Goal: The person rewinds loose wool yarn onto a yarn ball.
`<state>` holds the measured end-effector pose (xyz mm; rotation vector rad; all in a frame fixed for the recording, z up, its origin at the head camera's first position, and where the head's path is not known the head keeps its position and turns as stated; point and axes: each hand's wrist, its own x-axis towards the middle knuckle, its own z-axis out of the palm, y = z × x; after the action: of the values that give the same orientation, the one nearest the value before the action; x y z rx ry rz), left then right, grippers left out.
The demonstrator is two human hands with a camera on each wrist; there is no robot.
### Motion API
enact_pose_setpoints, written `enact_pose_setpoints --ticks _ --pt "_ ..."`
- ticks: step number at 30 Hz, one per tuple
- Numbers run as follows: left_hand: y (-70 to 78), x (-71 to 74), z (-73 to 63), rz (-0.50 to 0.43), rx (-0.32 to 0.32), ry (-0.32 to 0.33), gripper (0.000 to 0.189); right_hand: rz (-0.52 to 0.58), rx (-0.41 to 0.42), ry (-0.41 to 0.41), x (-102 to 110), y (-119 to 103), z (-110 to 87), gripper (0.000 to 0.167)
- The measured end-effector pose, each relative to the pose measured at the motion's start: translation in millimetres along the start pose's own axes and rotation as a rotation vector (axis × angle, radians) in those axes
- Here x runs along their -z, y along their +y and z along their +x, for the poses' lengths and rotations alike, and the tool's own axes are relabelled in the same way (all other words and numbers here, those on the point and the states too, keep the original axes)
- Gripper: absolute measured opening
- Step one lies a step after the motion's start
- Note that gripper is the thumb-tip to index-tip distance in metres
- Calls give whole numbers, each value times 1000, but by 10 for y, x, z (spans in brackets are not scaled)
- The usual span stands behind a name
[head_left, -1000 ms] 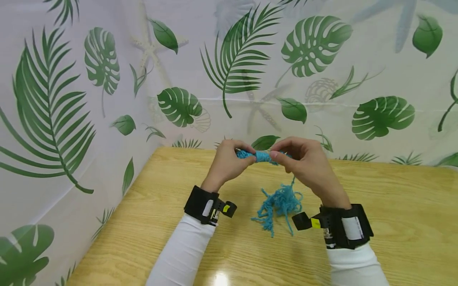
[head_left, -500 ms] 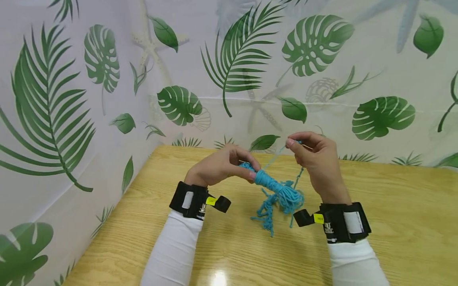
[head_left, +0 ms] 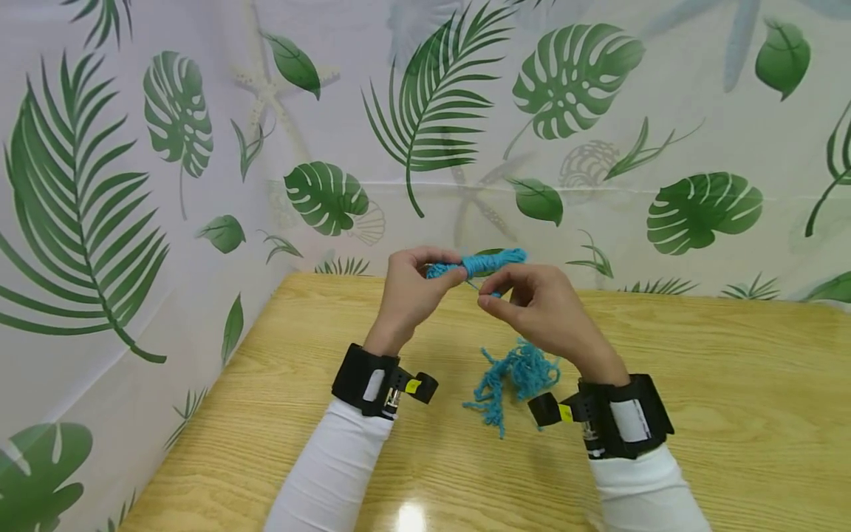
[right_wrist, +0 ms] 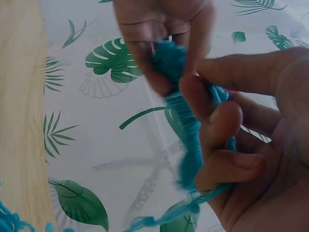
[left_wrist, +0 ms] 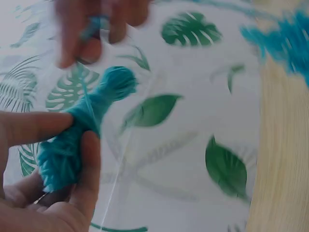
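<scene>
My left hand [head_left: 417, 295] pinches a bundle of blue yarn [head_left: 493, 261] near its looped left end, the wrapped middle and rounded far end sticking out to the right. In the left wrist view the bundle [left_wrist: 99, 104] slants up, with a single strand [left_wrist: 87, 96] running from it to the other hand. My right hand [head_left: 541, 307] pinches that strand between thumb and forefinger, just below and right of the bundle. In the right wrist view a knotted yarn tail [right_wrist: 169, 215] trails from the curled fingers of this hand.
A loose tangle of blue yarn [head_left: 515, 373] lies on the wooden table [head_left: 479, 480] below the hands. Leaf-patterned white cloth [head_left: 425, 133] covers the wall behind and at the left. Both wrists carry black straps with small cameras.
My right hand drew the strand out up and to the right, then came back down and left near the bundle. The left hand tilted the bundle's far end down, then raised it again.
</scene>
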<state>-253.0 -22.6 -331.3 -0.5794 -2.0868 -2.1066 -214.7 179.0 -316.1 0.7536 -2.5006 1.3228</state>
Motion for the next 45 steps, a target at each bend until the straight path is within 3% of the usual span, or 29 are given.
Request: enact_pose_setpoints --ticks 4,8,10,14,17,19,21,25,28,31,35,38,41,43,45 --pt "-15 40 -16 263 21 -62 13 43 0 173 64 3 -20 9" --pt "3 139 -28 341 95 -212 11 137 -4 319 116 39 -42 14" --pt "20 197 -25 287 115 -351 10 170 -6 355 126 55 -44 15" --pt "53 281 -5 13 71 -647 10 205 -7 355 125 82 -32 17" --pt "73 289 4 -211 -6 -744 13 222 6 296 113 89 -18 17" --pt "89 277 0 -314 -48 -726 16 226 22 235 100 87 -11 15" --pt "96 253 -2 -393 -72 -664 18 221 47 168 83 79 -2 11" --pt "109 188 -2 -499 -53 -464 25 131 60 32 27 53 17 9" --pt "106 140 11 -508 -22 -289 28 50 26 -32 -12 14 22 10" --pt "77 112 20 -365 -35 -148 18 22 -3 -34 -16 -32 7 9" --pt "39 97 7 -10 -99 -53 14 31 18 42 10 -71 -16 8" --pt "35 105 -3 205 -113 -64 13 50 22 96 28 -72 -19 8" --pt "45 136 -6 310 -82 -162 11 57 24 137 53 -47 -23 9" --pt "48 166 -1 323 -64 -258 11 55 20 161 74 -22 -27 10" --pt "54 200 1 265 -49 -362 11 59 15 176 93 3 -27 12"
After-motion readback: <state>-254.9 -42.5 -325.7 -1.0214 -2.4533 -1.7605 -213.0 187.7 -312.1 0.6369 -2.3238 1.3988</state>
